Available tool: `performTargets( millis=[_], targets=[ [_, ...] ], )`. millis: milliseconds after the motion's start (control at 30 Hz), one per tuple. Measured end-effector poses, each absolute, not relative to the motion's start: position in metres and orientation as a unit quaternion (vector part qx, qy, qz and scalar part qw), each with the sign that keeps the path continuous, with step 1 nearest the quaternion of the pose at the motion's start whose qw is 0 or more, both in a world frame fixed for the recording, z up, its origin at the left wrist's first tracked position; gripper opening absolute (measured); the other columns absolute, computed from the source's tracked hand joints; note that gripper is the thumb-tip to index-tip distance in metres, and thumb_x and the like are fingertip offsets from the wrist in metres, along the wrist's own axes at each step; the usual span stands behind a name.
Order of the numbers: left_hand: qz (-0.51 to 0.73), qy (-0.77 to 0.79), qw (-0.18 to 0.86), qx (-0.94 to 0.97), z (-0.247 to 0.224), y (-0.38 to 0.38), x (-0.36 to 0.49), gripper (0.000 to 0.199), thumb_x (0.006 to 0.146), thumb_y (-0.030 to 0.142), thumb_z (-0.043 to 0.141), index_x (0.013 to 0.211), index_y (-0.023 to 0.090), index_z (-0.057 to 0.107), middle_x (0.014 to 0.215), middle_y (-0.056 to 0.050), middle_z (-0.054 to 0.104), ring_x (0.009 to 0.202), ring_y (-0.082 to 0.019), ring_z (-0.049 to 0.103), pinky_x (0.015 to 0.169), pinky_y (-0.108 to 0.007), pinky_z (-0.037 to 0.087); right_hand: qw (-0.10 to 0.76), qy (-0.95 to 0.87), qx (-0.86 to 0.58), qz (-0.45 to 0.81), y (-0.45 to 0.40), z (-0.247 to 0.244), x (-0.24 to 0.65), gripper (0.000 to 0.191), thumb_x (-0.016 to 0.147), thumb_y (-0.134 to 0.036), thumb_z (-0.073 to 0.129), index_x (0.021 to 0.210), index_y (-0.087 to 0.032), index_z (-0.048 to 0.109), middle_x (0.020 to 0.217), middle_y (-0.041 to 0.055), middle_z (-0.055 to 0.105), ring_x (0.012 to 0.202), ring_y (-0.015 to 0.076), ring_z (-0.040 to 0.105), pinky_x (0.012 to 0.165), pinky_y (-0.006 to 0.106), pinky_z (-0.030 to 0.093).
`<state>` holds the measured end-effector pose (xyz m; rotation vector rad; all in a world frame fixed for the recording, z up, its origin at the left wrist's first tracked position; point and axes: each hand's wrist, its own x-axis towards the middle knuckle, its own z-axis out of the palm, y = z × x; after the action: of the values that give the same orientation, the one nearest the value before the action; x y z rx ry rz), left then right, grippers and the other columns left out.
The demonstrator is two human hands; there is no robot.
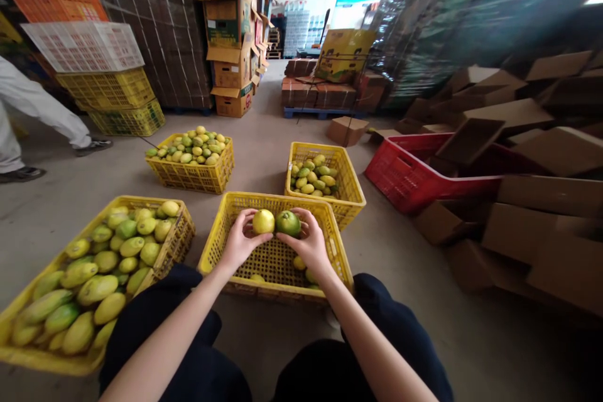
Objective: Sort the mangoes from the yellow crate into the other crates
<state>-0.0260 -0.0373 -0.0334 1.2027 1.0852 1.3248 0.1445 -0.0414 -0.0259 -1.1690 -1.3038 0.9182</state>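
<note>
Above a nearly bare yellow plastic crate [210,245], my two hands hold a pair of lemons side by side. In my left hand [241,240], thumb and fingers close around a yellow lemon [263,222]. A darker green lemon [288,223] is gripped by my right hand [309,240]. The two fruits almost touch. A few lemons [299,262] lie on the crate's floor, partly hidden behind my right hand and wrist. More yellow-green lemons fill the crate [183,232] to my left.
Ahead stand a heaped lemon crate [191,179] and a partly filled one [351,191]. A red crate [400,185] and tumbled cardboard boxes [527,232] crowd the right. Stacked crates [113,88] and a person's legs [42,107] are at the left, with a box stack [230,69] behind.
</note>
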Motion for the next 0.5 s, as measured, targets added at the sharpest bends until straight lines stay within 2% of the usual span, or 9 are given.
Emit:
performTargets(
  millis=[133,200,367,500],
  targets=[
    [0.55,0.444,0.561,0.432,-0.023,-0.037,-0.027,0.058,0.053,0.022,0.086,0.105,0.019,0.062,0.112,-0.006,0.062,0.09,-0.018,0.064,0.084,-0.029,0.049,0.542,-0.517,-0.477,0.459,-0.041,-0.011,0.151,0.054,0.055,-0.033,0.081,0.104,-0.025,0.061,0.098,0.0035,0.065,0.092,0.0227,0.062,0.08,0.036,0.05],
    [0.544,0.425,0.601,0.403,-0.018,-0.038,-0.028,0.053,0.057,0.023,0.085,0.105,0.018,0.064,0.112,-0.007,0.063,0.094,-0.019,0.063,0.086,-0.03,0.05,0.542,-0.486,-0.474,0.494,-0.041,-0.005,0.155,0.055,0.053,-0.032,0.082,0.103,-0.025,0.06,0.095,0.0025,0.066,0.087,0.0214,0.063,0.08,0.035,0.05],
    [0.551,0.355,0.691,0.305,-0.011,-0.039,-0.029,0.036,0.069,0.026,0.077,0.1,0.02,0.061,0.103,-0.006,0.067,0.096,-0.021,0.064,0.084,-0.035,0.054,0.542,-0.398,-0.474,0.569,-0.044,0.003,0.162,0.042,0.057,-0.036,0.08,0.088,-0.025,0.055,0.085,-0.0009,0.067,0.075,0.0176,0.064,0.069,0.031,0.051],
    [0.548,0.356,0.72,0.232,-0.012,-0.035,-0.022,0.021,0.077,0.026,0.069,0.094,0.018,0.06,0.094,-0.006,0.068,0.097,-0.021,0.065,0.084,-0.035,0.054,0.518,-0.399,-0.468,0.595,-0.047,0.003,0.164,0.03,0.063,-0.039,0.075,0.082,-0.024,0.057,0.079,-0.0019,0.066,0.072,0.0176,0.064,0.065,0.031,0.052]
  ],
)
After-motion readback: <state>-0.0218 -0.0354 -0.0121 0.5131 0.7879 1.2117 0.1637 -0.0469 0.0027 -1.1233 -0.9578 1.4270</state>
